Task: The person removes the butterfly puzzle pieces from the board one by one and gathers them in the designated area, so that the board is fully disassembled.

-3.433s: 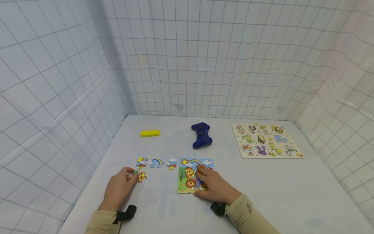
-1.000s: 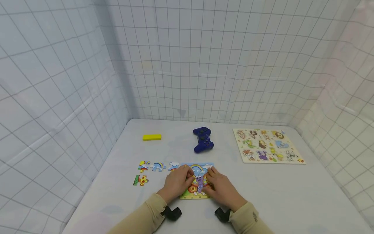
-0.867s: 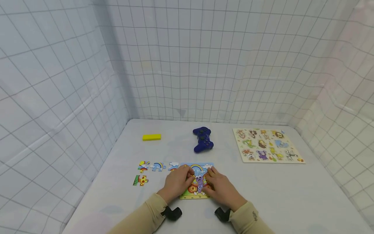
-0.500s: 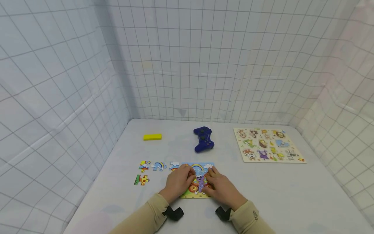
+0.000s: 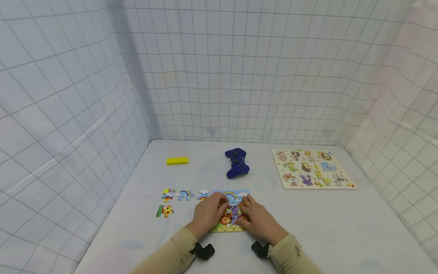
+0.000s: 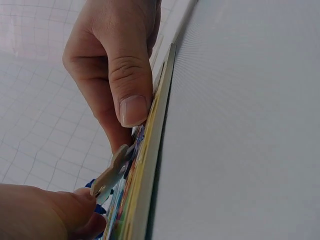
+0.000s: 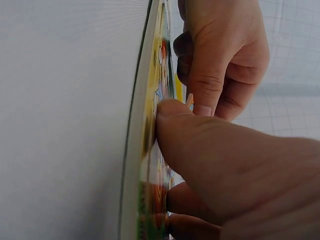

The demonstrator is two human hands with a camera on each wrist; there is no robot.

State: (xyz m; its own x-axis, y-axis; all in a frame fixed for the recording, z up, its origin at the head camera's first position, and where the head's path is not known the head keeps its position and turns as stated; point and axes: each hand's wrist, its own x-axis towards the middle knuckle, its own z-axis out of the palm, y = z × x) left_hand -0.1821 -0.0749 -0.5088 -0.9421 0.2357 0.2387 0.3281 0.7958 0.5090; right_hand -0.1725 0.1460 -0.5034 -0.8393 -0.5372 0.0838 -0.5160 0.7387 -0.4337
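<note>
Narrow pinch by the left hand: a puzzle piece is held tilted over the puzzle board, its right end dipped toward the face; long axis cannot be told edge-on. Board's near right corner is touched by the right hand.

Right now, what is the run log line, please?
left hand: pinches tilted puzzle piece; right hand: rests on puzzle board; left of board: four loose pieces

There's room between the blue controller and animal board; at left, puzzle pieces (lying flat) obstruct.
</note>
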